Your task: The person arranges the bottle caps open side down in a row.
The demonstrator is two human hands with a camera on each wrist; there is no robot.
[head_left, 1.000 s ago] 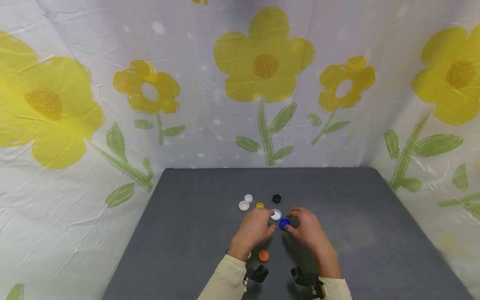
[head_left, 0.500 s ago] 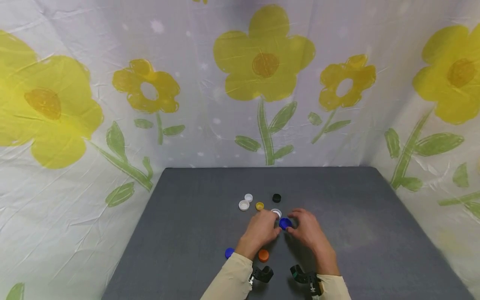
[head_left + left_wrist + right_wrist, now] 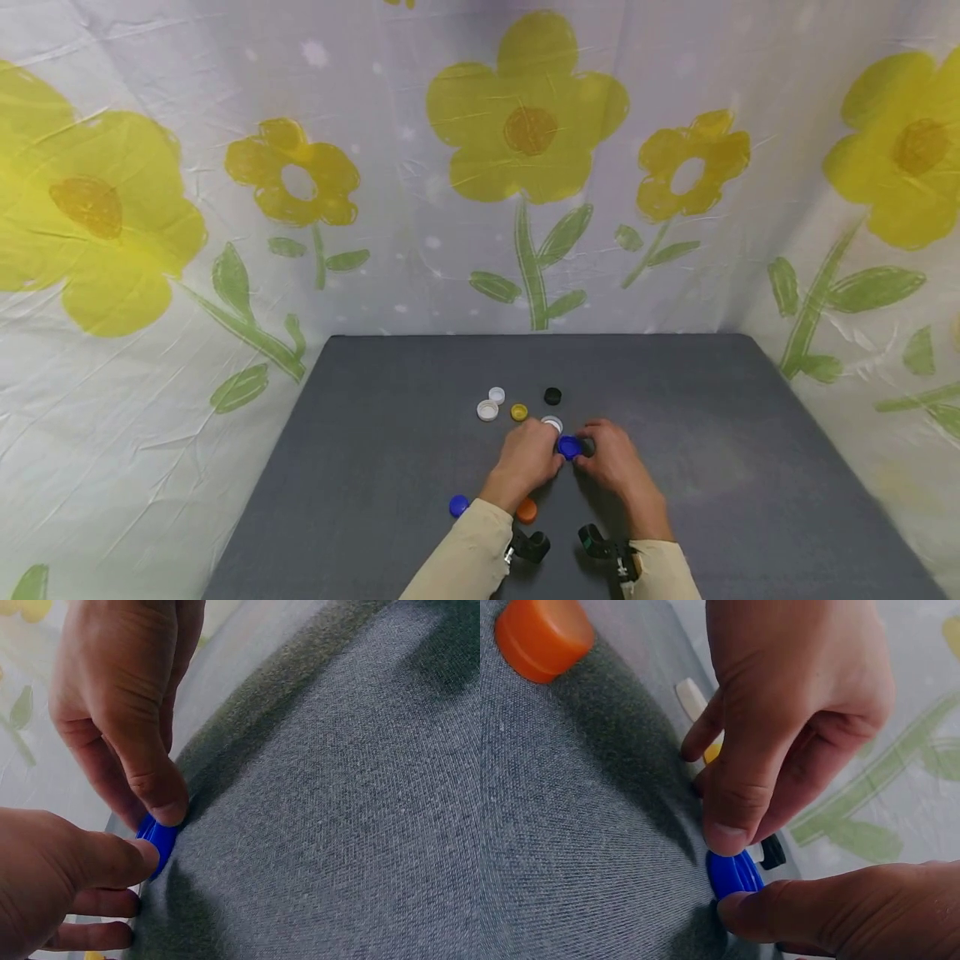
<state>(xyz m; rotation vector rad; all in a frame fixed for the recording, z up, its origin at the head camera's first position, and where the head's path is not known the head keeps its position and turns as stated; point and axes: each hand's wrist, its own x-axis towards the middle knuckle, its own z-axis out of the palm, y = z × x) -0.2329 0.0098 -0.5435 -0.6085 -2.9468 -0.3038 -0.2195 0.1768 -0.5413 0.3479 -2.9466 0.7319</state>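
Note:
A blue bottle cap lies hollow side up between the two hands, low over the grey table. From the left, the left hand pinches its edge, the thumb pressed on the rim in the left wrist view. Opposite it, the right hand grips the other side of the cap between thumb and fingers. Ridges show on the blue cap's side in the right wrist view. Just beyond the left fingers a white cap is partly hidden.
Beyond the hands lie a yellow cap, two white caps and a black cap. Nearer, an orange cap sits beside the left wrist, with another blue cap to its left. A flowered curtain stands behind the table.
The left hand has moved right to the blue cap and taken hold of its edge, uncovering the yellow cap and the other blue cap. The right hand has barely moved.

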